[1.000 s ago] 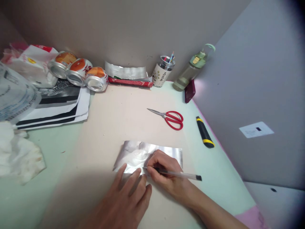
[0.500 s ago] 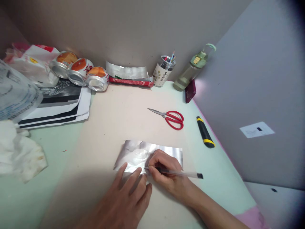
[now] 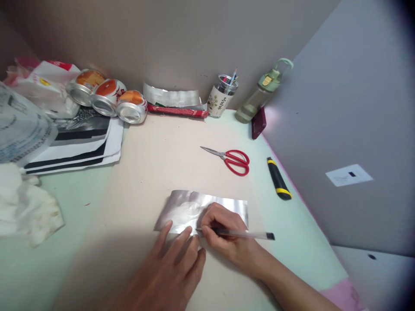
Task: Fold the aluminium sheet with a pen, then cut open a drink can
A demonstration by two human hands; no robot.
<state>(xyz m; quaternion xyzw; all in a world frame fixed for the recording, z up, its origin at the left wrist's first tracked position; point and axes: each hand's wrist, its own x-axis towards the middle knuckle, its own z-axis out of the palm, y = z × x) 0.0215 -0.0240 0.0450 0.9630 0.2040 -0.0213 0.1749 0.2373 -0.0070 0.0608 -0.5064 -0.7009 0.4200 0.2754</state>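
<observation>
in the head view, your right hand is still closed around the pen, whose tip sits at the lower edge of the metal sheet, a touch further right along it than in the first frame. your left hand stays open, fingertips pressing that same edge. the sheet lies on the tabletop, nearer you than the red-handled scissors, which haven't moved.

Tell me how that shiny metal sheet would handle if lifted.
The metal sheet looks thin, so it is probably light. Its wavy far edge suggests springiness rather than floppiness; the wrinkles hint that it may crease easily under pressure.
</observation>
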